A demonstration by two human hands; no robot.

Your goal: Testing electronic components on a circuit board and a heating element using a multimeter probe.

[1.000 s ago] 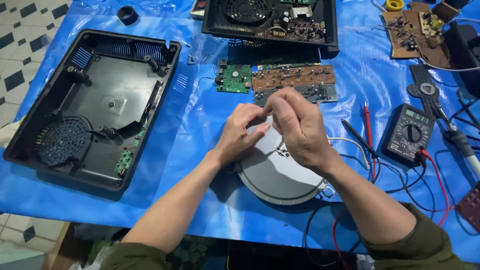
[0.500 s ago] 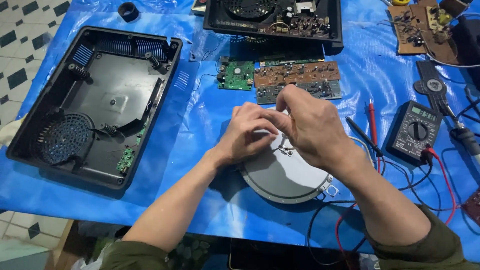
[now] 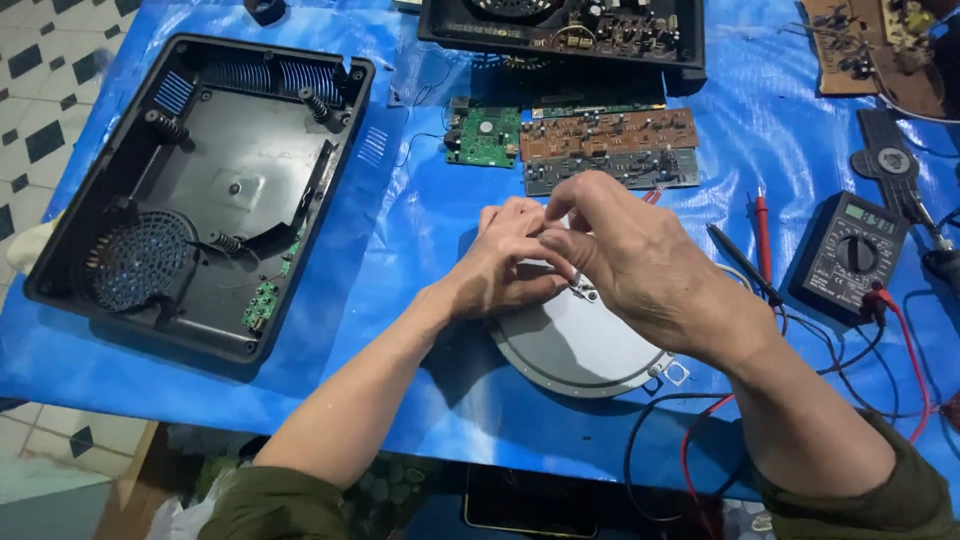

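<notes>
Near the middle of the blue-covered table (image 3: 420, 230), both hands are brought together over a round grey disc (image 3: 580, 345) that lies flat on the sheet. The left hand (image 3: 505, 265) is curled, its fingertips pressed together at the far edge of the disc, where a small metal fitting (image 3: 585, 292) is seen. The right hand (image 3: 640, 265) is laid over that spot, thumb and forefinger pinched close against the left fingertips; whether anything is held between them cannot be told. To the left, an open black plastic housing (image 3: 200, 190) with a round fan grille is set on the sheet. Farther off, a green circuit board (image 3: 485, 137) and 2 longer boards (image 3: 610, 148) are laid side by side, with a black appliance chassis (image 3: 570, 35) beyond them. To the right, a black multimeter (image 3: 850, 255) is placed, its red lead (image 3: 905, 350) trailing toward the near edge, and a red probe (image 3: 763, 235) is laid just beside it.
</notes>
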